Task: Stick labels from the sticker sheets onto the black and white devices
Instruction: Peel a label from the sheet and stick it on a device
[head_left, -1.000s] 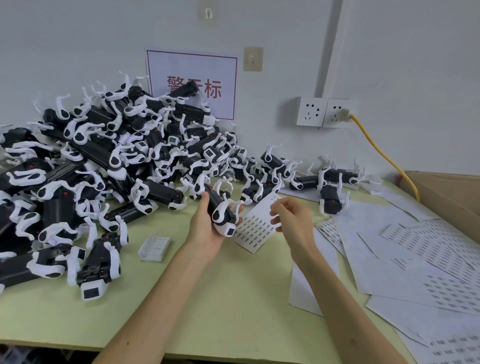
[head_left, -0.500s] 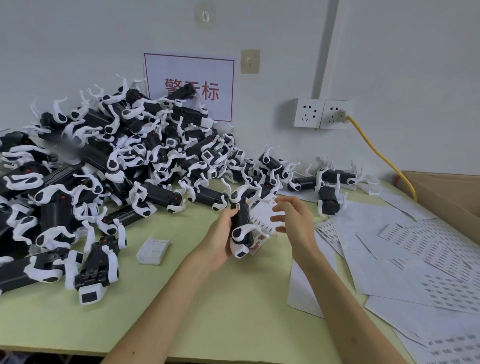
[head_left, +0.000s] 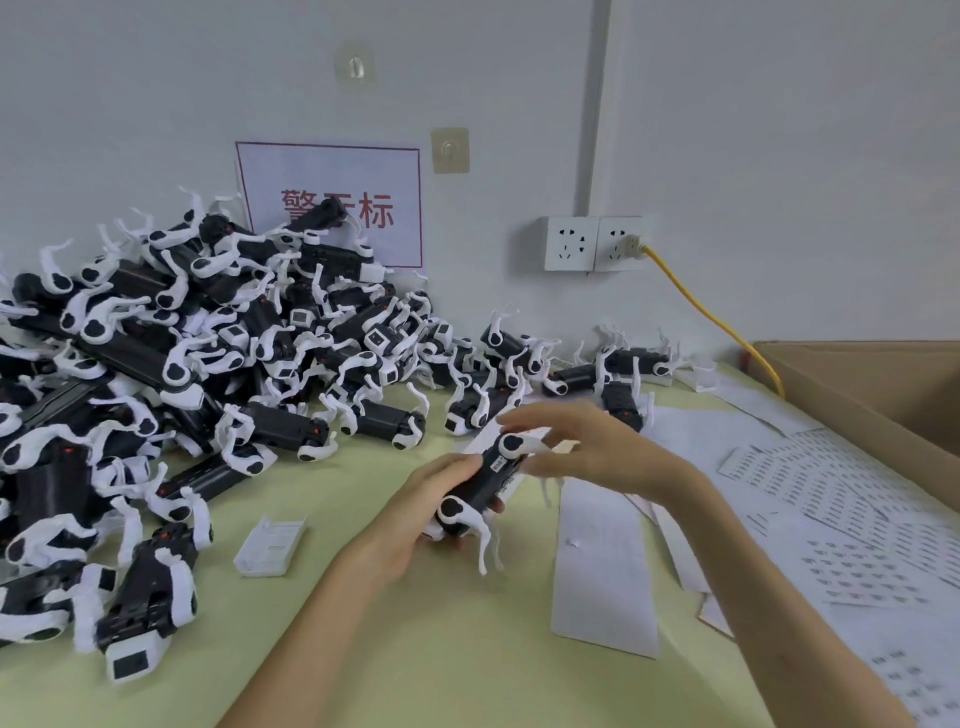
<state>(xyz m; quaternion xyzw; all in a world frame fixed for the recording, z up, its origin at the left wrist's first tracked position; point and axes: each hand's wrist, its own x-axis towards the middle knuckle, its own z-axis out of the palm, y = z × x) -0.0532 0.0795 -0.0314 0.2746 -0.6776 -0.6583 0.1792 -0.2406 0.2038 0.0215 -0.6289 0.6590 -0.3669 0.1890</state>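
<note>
- My left hand (head_left: 415, 522) has its grip closed round one device (head_left: 480, 488), just right of the pile (head_left: 182, 389) and lifted off the bench (head_left: 441, 665), black side up (label face reachable, I judge).
- Right hand (head_left: 592, 449): grip released, spread fingertips touching the device's upper white leg, probably to steady it.
- Counts: one label (head_left: 497, 464) on it; the pile holds dozens, uncountable; sticker sheets (head_left: 841, 483) right of the pile: several, overlapping.

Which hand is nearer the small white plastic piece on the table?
Left. The left hand, gripping a device, is just right of the white plastic piece; the right hand lies farther right.
</note>
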